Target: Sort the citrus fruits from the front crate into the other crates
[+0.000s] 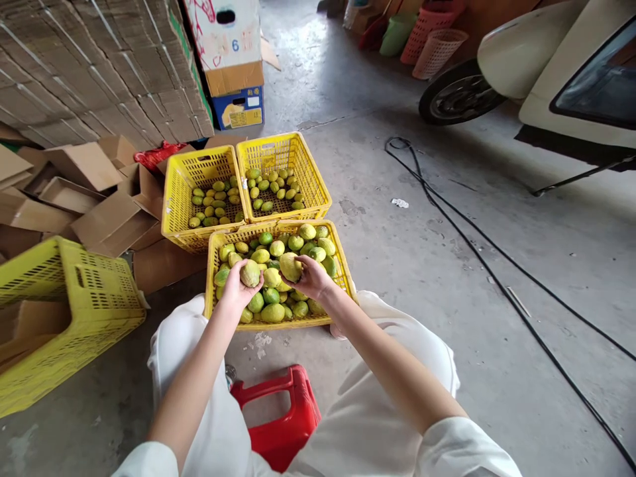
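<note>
My left hand point(237, 286) is closed round a yellow-green fruit point(250, 273). A second, yellower fruit point(291, 266) sits in the grip of my right hand point(313, 278). Both hands hover over the near yellow crate point(342, 268), which is heaped with several green and yellow fruits. Behind it stand two more yellow crates side by side: the left one point(179, 199) and the right one point(313, 175), each with a shallow layer of smaller fruits. I sit on a red stool point(283, 424), white trousers on both knees.
A tilted yellow crate point(69, 311) holding cardboard lies at the left. Open and flattened cardboard boxes point(89, 192) pile up behind it, under stacked sheets. Black cables point(477, 245) cross the concrete floor at right. A pale scooter point(521, 66) and plastic baskets point(432, 40) stand far right.
</note>
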The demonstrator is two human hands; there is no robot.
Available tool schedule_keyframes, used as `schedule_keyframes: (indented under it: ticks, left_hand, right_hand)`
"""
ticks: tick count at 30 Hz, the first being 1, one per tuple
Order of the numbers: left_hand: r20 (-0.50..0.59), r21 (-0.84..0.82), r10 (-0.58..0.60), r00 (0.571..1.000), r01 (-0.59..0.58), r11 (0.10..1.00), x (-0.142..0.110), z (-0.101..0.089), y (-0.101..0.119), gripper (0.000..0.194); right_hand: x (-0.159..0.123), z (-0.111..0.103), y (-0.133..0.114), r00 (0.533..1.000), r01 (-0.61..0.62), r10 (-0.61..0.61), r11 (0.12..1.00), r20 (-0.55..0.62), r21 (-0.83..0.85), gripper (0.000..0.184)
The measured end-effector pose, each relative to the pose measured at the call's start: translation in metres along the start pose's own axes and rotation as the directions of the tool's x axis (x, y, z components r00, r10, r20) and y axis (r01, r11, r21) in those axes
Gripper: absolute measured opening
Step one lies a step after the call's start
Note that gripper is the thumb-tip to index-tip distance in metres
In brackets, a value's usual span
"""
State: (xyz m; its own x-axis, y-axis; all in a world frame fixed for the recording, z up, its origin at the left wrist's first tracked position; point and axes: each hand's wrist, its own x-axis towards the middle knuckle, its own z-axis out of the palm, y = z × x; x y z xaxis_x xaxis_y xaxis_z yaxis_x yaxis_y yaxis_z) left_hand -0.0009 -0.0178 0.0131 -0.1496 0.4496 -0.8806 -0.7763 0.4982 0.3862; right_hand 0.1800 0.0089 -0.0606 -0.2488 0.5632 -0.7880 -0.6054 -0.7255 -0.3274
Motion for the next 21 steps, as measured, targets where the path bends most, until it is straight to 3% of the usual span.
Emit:
schedule_keyframes:
  ticks: [5, 8, 12, 17, 19, 21]
  left_hand:
    - [0.017, -0.079, -0.029, 0.999, 0.031, 0.996, -0.002, 0.001, -0.001, 0.017]
    - [0.038, -0.155, -0.036, 0.999, 0.042, 0.987, -0.004, -0.002, 0.001, 0.019]
    - [0.027, -0.232, -0.01, 1.0, 0.016, 0.973, -0.002, -0.01, 0.01, 0.017]
    - [0.003, -0.271, 0.0, 1.0, 0.001, 0.963, 0.003, -0.021, 0.02, 0.017]
    - [-0.002, -0.279, -0.003, 1.0, 0.002, 0.96, 0.004, -0.023, 0.021, 0.016]
    - [-0.002, -0.281, -0.008, 1.0, 0.007, 0.96, 0.006, -0.024, 0.02, 0.014]
  right_hand:
    - [0.003, -0.001, 0.008, 0.999, -0.013, 0.013, 1.0, -0.029, 0.013, 0.015]
    - [0.01, 0.017, 0.014, 0.997, -0.011, 0.011, 1.0, -0.073, 0.0, 0.011]
    - [0.029, 0.083, 0.014, 0.999, 0.002, -0.003, 1.0, -0.034, -0.023, 0.01]
    - [0.036, 0.173, -0.007, 0.976, 0.133, -0.144, 0.988, 0.162, 0.078, 0.057]
    - [0.027, 0.189, -0.018, 0.934, 0.23, -0.265, 0.959, 0.241, 0.163, 0.069]
    - [0.014, 0.19, -0.027, 0.898, 0.294, -0.348, 0.93, 0.269, 0.222, 0.077]
